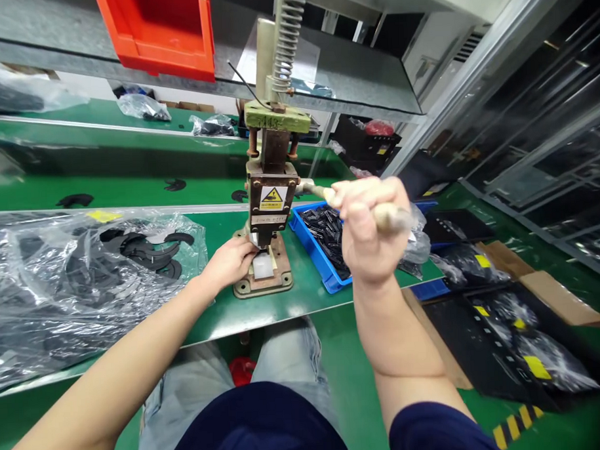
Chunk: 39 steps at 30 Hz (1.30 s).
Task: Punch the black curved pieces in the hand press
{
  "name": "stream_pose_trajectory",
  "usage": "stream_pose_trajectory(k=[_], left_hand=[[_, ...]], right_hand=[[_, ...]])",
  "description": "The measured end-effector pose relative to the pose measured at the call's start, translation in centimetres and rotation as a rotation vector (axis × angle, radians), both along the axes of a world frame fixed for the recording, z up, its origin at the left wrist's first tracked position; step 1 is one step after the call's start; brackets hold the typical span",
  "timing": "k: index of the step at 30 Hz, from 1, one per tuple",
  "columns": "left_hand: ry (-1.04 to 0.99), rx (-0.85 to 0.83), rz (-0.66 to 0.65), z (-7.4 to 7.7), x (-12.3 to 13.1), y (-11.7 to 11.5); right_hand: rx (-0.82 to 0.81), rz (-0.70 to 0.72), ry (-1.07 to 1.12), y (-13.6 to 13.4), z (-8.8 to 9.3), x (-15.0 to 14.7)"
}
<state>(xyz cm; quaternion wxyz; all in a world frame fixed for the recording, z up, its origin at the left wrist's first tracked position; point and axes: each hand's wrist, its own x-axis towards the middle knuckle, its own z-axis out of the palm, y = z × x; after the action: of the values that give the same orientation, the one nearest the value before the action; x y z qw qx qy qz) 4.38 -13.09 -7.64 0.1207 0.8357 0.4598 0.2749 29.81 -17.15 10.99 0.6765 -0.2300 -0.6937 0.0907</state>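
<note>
A hand-operated arbor press [272, 157] with a green top plate and a tall coil spring stands at the bench's front edge. My right hand [376, 216] is wrapped round the press's lever handle [323, 193], raised to the right of the ram. My left hand [232, 259] rests at the left of the press base [280, 252], its fingers pinched under the ram. What those fingertips hold is hidden and too small to make out. Just in front of the ram, a pale block [263, 266] sits on the base.
Right of the press is a blue bin [326, 276] of small black parts. To the left lies a clear plastic bag [100, 278] with black curved pieces. A red bin [166, 59] sits on the shelf above. Cartons [553, 295] and bagged parts stand at the right.
</note>
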Motion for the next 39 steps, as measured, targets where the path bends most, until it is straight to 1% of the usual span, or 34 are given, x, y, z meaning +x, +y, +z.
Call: stream_pose_trajectory(k=[3, 6, 7, 9, 11, 14, 16, 18, 20, 23, 28, 31, 33, 35, 36, 38, 39], left_hand=[[-0.019, -0.012, -0.008, 0.1, 0.0, -0.1], [-0.037, -0.056, -0.007, 0.2, -0.1, -0.3], [-0.035, -0.077, -0.008, 0.3, -0.3, -0.3], [-0.01, -0.11, 0.014, 0.4, -1.5, 0.1], [0.064, -0.118, 0.098, 0.5, -3.9, 1.0], [0.256, -0.133, 0.302, 0.5, -9.3, 3.0], [0.38, -0.195, 0.405, 0.5, -13.0, 4.4], [0.473, -0.275, 0.452, 0.4, -15.7, 5.5], [0.522, -0.347, 0.461, 0.3, -17.0, 6.4], [0.552, -0.394, 0.455, 0.2, -17.2, 7.3], [0.552, -0.384, 0.446, 0.3, -16.2, 8.5], [0.545, -0.409, 0.403, 0.8, -15.8, 8.5], [0.518, -0.416, 0.349, 1.1, -15.3, 8.0], [0.424, -0.396, 0.316, 1.3, -14.4, 7.0], [0.346, -0.382, 0.318, 1.4, -13.6, 6.3], [0.13, -0.375, 0.346, 1.2, -11.7, 4.7], [-0.002, -0.396, 0.356, 1.0, -10.6, 3.9]], right_hand=[[-0.02, 0.004, 0.001, -2.4, -3.8, 0.4], [-0.01, -0.017, -0.034, -3.9, -7.6, 0.9], [-0.011, -0.025, -0.034, -4.1, -8.6, 1.0], [-0.009, -0.048, -0.031, -4.2, -10.0, 1.1], [0.004, -0.066, -0.02, -4.0, -10.8, 1.1], [0.036, -0.067, 0.025, -3.5, -11.2, 0.8], [0.055, -0.061, 0.062, -3.2, -11.4, 0.5], [0.065, -0.06, 0.09, -3.1, -11.6, 0.3], [0.061, -0.062, 0.098, -3.1, -11.7, 0.2], [0.061, -0.053, 0.087, -3.1, -11.7, 0.2], [0.066, -0.036, 0.072, -3.3, -11.5, 0.4], [0.055, -0.029, 0.062, -3.4, -11.6, 0.5], [0.044, -0.029, 0.056, -3.4, -11.6, 0.6], [0.045, -0.024, 0.054, -3.4, -11.7, 0.6], [0.048, -0.021, 0.057, -3.4, -11.8, 0.6], [0.057, -0.014, 0.065, -3.3, -11.9, 0.6], [0.058, -0.013, 0.068, -3.3, -11.9, 0.6]])
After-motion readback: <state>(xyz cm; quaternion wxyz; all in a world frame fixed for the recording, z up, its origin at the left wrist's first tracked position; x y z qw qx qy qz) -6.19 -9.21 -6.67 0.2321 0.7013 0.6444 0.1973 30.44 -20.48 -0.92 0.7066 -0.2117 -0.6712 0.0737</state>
